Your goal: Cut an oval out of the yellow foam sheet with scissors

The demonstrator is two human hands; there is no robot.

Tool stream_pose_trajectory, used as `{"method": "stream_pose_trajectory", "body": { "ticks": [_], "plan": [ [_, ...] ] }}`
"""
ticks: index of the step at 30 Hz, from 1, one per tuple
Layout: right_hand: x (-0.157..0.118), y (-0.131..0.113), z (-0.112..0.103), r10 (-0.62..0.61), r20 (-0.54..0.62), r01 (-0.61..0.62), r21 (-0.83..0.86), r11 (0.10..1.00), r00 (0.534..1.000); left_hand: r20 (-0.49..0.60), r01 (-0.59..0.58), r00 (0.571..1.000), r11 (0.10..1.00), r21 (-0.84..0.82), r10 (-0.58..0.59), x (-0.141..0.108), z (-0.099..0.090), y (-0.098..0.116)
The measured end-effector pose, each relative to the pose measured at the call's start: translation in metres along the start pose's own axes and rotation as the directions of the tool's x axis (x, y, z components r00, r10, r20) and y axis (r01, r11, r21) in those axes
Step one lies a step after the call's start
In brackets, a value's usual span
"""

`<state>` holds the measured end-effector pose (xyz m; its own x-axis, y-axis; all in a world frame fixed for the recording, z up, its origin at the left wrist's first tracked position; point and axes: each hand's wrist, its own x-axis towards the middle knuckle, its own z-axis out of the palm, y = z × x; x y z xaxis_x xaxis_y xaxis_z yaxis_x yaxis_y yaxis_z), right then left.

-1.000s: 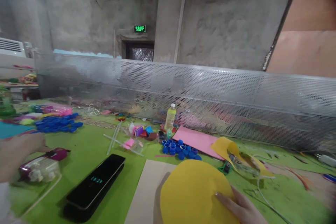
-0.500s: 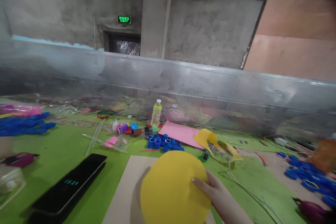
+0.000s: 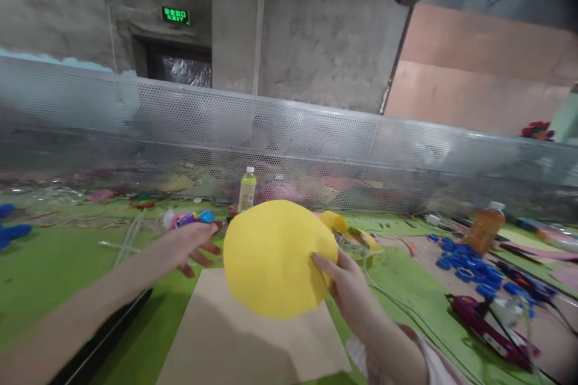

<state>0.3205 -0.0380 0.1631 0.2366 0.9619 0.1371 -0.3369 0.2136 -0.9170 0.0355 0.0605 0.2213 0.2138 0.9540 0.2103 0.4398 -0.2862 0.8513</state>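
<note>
A round yellow paper disc (image 3: 275, 258) is held up by its right edge, pinched between the thumb and fingers of my right hand (image 3: 345, 283). Beneath the disc lies a beige sheet (image 3: 244, 343), partly shaded by it. My left hand (image 3: 196, 246) reaches forward over the table, fingers apart and nothing in them. It is just left of the disc and close to small purple and blue pieces (image 3: 194, 218). A dark phone (image 3: 108, 337) lies under my left forearm, mostly hidden.
Behind the disc stands a bottle of yellow-green liquid (image 3: 247, 189). Yellow paper scraps (image 3: 334, 221) lie right of it. Blue plastic rings (image 3: 469, 267), an amber bottle (image 3: 485, 228) and a dark red glue gun (image 3: 492, 334) are at the right. A perforated metal screen (image 3: 289, 144) borders the table.
My left hand has come into view from the left, reaching forward. My right hand has raised the yellow disc off the beige sheet. The view has turned to the right.
</note>
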Motion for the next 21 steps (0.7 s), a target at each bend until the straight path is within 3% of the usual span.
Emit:
{"method": "stream_pose_trajectory", "body": {
  "ticks": [3, 8, 15, 21],
  "plan": [
    [0.007, 0.005, 0.005, 0.013, 0.064, -0.009, -0.057, 0.998, 0.998, 0.239, -0.090, 0.967, 0.996, -0.012, 0.090, 0.012, 0.025, -0.013],
    [0.026, 0.017, -0.009, 0.089, 0.118, -0.070, -0.151, 0.986, 0.989, 0.291, -0.176, 0.941, 0.984, -0.025, 0.175, 0.030, 0.030, -0.032],
    [0.061, 0.028, -0.022, 0.070, 0.115, -0.039, -0.251, 0.967, 0.991, 0.244, -0.101, 0.964, 0.994, -0.030, 0.105, 0.043, 0.027, -0.039],
    [0.060, 0.031, -0.021, 0.048, 0.192, 0.011, -0.293, 0.956, 0.980, 0.145, -0.139, 0.977, 0.984, -0.108, 0.154, 0.049, 0.032, -0.046]
  ]
}}
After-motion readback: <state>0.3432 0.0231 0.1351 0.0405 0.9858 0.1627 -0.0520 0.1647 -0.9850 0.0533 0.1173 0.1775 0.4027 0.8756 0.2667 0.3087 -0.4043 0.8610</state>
